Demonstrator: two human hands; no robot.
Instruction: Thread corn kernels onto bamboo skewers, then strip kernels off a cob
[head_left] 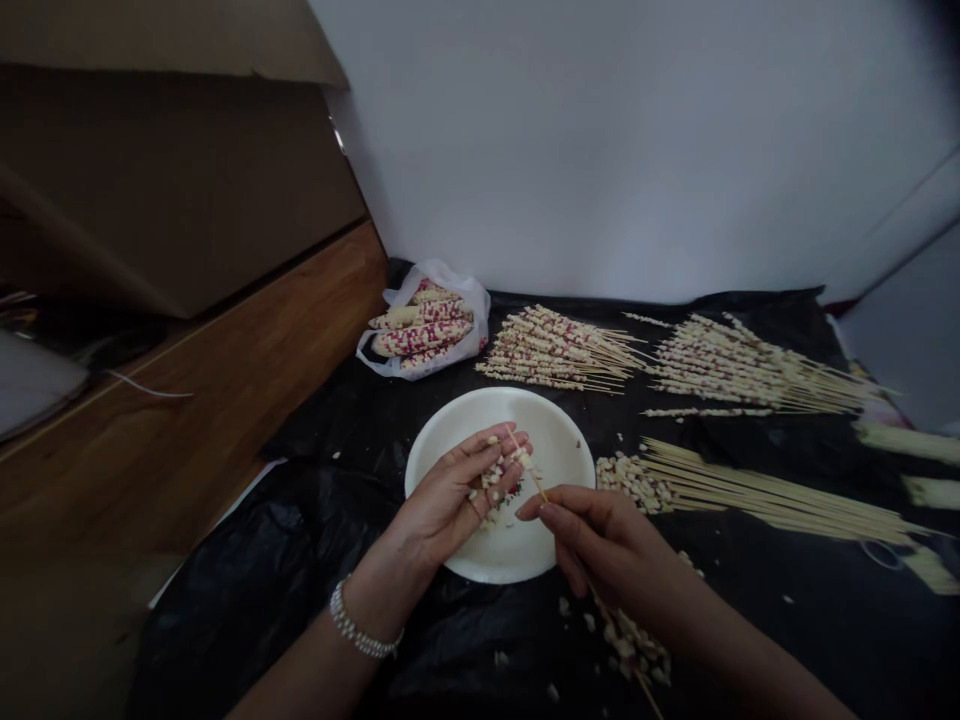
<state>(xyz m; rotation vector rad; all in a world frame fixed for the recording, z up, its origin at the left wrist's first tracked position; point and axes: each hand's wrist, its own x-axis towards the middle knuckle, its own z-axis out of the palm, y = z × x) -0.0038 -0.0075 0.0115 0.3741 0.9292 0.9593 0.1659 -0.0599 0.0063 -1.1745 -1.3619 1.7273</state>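
Cupped palm up, my left hand [442, 490] holds loose corn kernels [493, 482] over a white bowl [551, 410]. My right hand [611, 535] pinches a thin wooden skewer [538, 484], whose tip points up toward the left fingers. A few pale kernels are threaded near that tip, close to the left fingertips. The lower end of the skewer passes beneath my right hand and out toward the bottom of the view. Some kernels lie inside the bowl, partly hidden by my left hand.
Multicoloured corn cobs [424, 338] fill a plastic bag behind the bowl. Two piles of kernel-threaded skewers, one nearer [555, 350] and one farther right [720, 365], lie on black plastic. Bare skewers [780, 495] and loose kernels [634, 482] lie right; a cardboard box [187, 180] stands left.
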